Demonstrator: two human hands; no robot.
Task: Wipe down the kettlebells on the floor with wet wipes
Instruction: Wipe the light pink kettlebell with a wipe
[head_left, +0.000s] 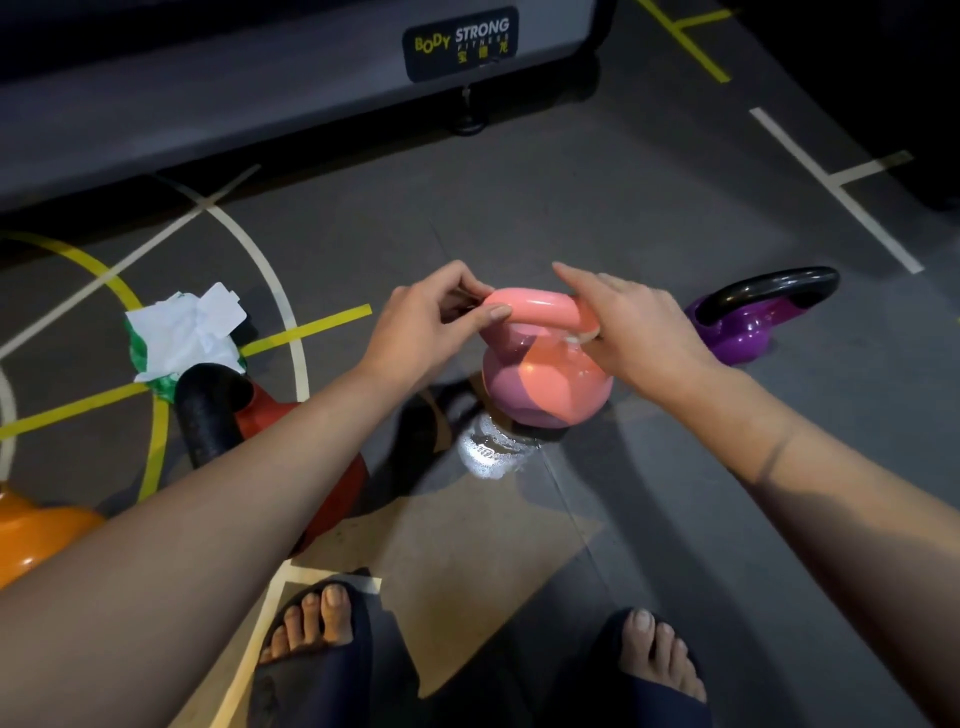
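- On the grey floor (649, 218) stands the glossy pink kettlebell (545, 384), atop something shiny (491, 449) I cannot identify.
- The left hand (431, 325) pinches the handle (535, 306) at its left end. The right hand (636, 332) curls over its right end, a white wet wipe (575, 340) peeking beneath.
- Risk: the slick shell could twist loose and topple towards the sandalled feet (322, 618) near the kettlebell's base.

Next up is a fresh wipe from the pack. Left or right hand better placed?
Left, likely. The wipe pack lies on the floor left of the pink kettlebell, the side the left hand is on; the right hand sits over the handle's opposite end, farther away.
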